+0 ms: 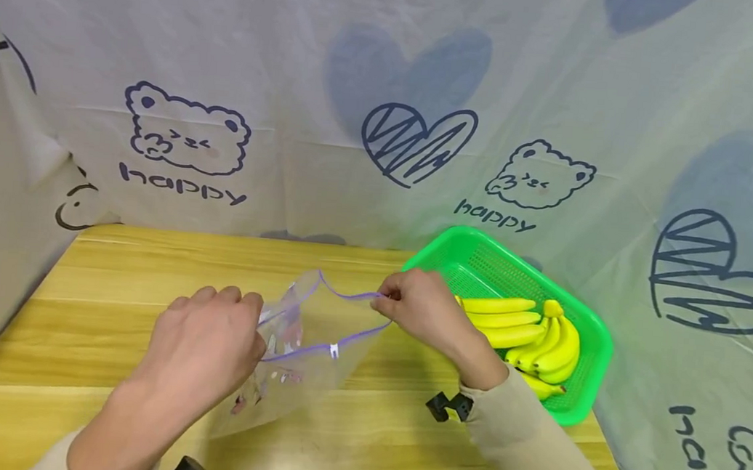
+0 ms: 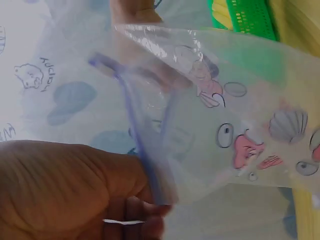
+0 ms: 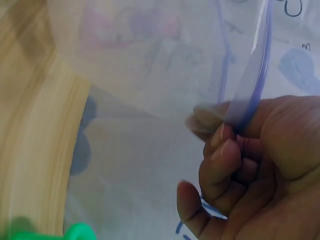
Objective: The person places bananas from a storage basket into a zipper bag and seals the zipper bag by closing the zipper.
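At the centre of the frame, the left grip (image 1: 206,332) and right grip (image 1: 424,307) pinch opposite ends of the clear bag's (image 1: 314,380) purple-edged mouth, spreading it. At right, a green basket (image 1: 597,360) holding bananas (image 1: 559,346) sits partly behind the right grip. A printed curtain (image 1: 297,55) borders the counter's (image 1: 118,268) back edge; wood surface stretches leftward to its slanting edge.

A pale grey cloth (image 1: 286,25) hangs behind the desk (image 1: 151,263) and down both its sides, lightly creased; it carries dark-outlined bear faces (image 1: 187,134), scribbled hearts (image 1: 416,143), solid blue hearts (image 1: 450,65) and the word "happy" (image 1: 182,185); the desktop is yellowish wood grain, with a soft glare on its near part.
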The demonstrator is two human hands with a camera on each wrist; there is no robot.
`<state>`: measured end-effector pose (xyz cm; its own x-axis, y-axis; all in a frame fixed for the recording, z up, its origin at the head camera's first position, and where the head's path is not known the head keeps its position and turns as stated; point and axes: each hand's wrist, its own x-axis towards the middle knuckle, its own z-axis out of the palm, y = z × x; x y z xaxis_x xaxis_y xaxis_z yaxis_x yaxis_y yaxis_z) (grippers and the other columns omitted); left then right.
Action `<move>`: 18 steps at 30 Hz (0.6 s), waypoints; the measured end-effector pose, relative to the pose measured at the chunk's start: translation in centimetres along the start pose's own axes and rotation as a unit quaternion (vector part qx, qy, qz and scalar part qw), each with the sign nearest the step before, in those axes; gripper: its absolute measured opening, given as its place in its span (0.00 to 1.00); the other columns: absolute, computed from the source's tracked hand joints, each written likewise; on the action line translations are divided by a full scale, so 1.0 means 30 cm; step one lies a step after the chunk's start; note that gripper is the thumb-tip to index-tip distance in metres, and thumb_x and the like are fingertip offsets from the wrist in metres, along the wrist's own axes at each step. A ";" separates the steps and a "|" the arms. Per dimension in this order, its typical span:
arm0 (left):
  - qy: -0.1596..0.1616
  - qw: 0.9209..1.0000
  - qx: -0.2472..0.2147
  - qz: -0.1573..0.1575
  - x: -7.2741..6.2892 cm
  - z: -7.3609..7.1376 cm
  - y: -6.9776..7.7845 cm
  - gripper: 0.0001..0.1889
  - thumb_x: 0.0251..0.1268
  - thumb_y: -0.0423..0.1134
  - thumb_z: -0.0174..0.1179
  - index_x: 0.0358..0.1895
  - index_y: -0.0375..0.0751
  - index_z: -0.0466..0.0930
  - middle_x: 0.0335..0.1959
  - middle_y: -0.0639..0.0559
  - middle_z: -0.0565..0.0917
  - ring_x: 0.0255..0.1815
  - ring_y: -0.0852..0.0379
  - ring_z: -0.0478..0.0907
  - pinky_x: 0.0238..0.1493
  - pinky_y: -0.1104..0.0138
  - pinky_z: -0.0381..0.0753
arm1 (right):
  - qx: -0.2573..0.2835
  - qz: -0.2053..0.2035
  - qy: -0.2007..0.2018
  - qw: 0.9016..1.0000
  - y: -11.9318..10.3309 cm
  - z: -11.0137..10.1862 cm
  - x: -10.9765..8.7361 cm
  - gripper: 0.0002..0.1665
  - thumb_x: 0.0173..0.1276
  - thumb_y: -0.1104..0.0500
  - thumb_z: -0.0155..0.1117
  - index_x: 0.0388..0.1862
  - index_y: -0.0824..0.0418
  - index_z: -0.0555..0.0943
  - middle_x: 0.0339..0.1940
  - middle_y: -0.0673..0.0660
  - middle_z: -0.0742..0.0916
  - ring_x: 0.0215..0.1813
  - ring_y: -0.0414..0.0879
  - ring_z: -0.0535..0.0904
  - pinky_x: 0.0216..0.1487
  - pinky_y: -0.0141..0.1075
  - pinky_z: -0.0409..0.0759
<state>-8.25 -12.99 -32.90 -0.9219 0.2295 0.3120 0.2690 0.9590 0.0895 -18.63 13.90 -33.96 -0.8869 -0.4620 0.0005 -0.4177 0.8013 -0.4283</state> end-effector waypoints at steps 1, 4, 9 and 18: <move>0.019 1.000 0.001 0.009 0.004 0.006 0.003 0.14 0.53 0.30 0.63 0.19 0.45 0.67 0.17 0.54 0.66 0.19 0.53 0.62 0.20 0.62 0.62 | 0.005 -0.003 -0.005 1.000 -0.006 0.002 -0.003 0.09 0.74 0.53 0.71 0.36 0.56 0.90 0.24 0.45 0.85 0.25 0.41 0.74 0.29 0.34 0.73; 0.066 0.997 -0.001 0.035 0.027 0.047 -0.001 0.13 0.58 0.31 0.64 0.21 0.44 0.70 0.18 0.54 0.67 0.20 0.52 0.64 0.24 0.60 0.64 | 0.009 -0.007 -0.013 1.000 -0.013 0.019 -0.002 0.09 0.74 0.53 0.70 0.36 0.56 0.90 0.23 0.45 0.85 0.26 0.41 0.74 0.29 0.34 0.73; 0.097 0.994 -0.004 0.051 0.064 0.132 -0.029 0.12 0.64 0.34 0.64 0.23 0.41 0.74 0.18 0.52 0.71 0.22 0.50 0.67 0.28 0.58 0.69 | -0.009 -0.010 -0.004 1.000 -0.009 0.059 0.015 0.09 0.76 0.55 0.68 0.38 0.57 0.90 0.22 0.46 0.82 0.25 0.41 0.73 0.29 0.33 0.71; 0.079 0.996 0.016 0.029 0.073 0.178 -0.077 0.11 0.62 0.35 0.61 0.23 0.42 0.72 0.19 0.52 0.72 0.23 0.49 0.69 0.29 0.56 0.71 | -0.023 0.009 -0.006 1.000 0.032 0.076 0.019 0.10 0.77 0.55 0.67 0.40 0.58 0.90 0.24 0.48 0.82 0.26 0.43 0.72 0.31 0.34 0.71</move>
<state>-12.37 -13.81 -37.48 -0.8489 0.2581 0.4612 0.3091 0.9503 0.0371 -19.09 13.54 -36.44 -0.8921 -0.4515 -0.0189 -0.4101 0.8263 -0.3860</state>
